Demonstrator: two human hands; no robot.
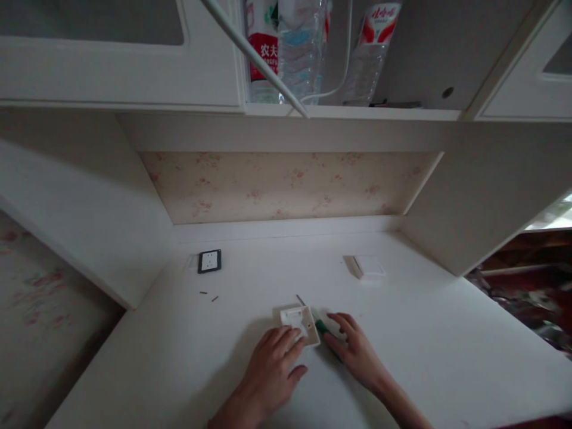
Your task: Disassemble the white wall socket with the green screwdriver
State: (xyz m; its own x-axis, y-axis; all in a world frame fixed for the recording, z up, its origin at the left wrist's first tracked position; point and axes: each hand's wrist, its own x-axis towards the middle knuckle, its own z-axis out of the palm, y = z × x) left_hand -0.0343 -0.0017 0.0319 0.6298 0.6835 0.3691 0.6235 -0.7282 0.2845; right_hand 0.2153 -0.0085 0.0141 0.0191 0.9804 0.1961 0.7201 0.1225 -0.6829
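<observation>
A shallow white mounting box (311, 337) lies open side up on the white desk, near the front middle. Over its near left edge rest the fingertips of my left hand (274, 366), fingers stretched and thumb held apart from the box. Just right of the box lies a screwdriver with a green handle (322, 326), its thin shaft pointing away to the upper left. My right hand (353, 351) is over the handle, thumb and forefinger apart; part of the handle is hidden beneath it.
A dark-framed socket panel (210, 261) lies at the back left, with two small screws (215, 298) nearby. At the back right sits a white switch plate (369, 266). Overhead, a shelf (357, 113) holds plastic bottles (301, 53), and a white rod (254, 56) slants down in front.
</observation>
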